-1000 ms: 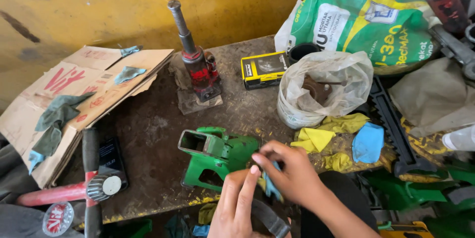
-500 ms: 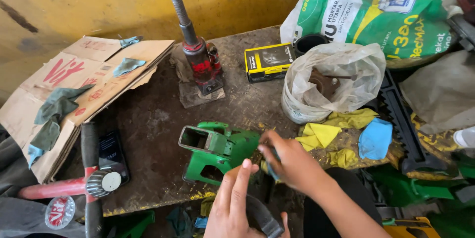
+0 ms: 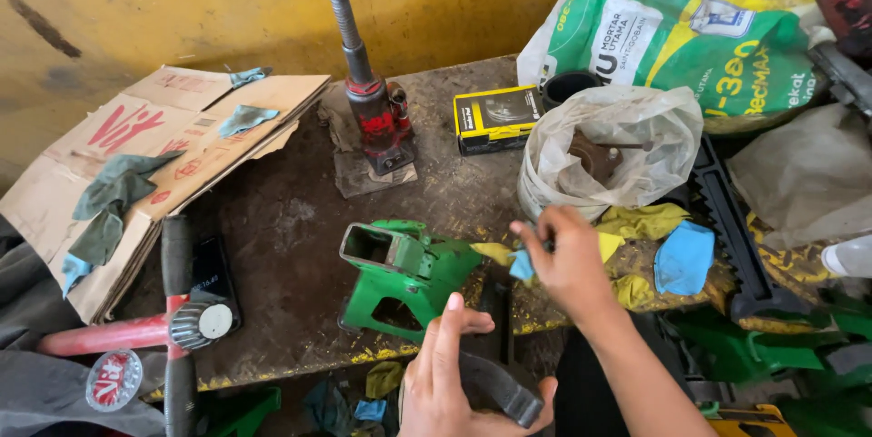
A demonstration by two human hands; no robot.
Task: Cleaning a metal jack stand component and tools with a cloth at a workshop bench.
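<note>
Right hand (image 3: 568, 260) pinches blue rag (image 3: 521, 264) at green housing's (image 3: 404, 273) 3 o'clock, tabletop (image 3: 282, 219) centre. Left hand (image 3: 454, 382) grips dark strap (image 3: 495, 387) at 6 o'clock. Best: steady housing, wipe firmly.

two hands: left hand (image 3: 450, 378), right hand (image 3: 570, 260). one green metal housing (image 3: 406, 275). one red bottle jack (image 3: 372, 101). one yellow-and-black box (image 3: 497, 117). one hammer (image 3: 186, 323). one phone (image 3: 214, 275). one clear plastic bag (image 3: 610, 151). one large green sack (image 3: 699, 24). one flattened cardboard box (image 3: 150, 146).
</note>
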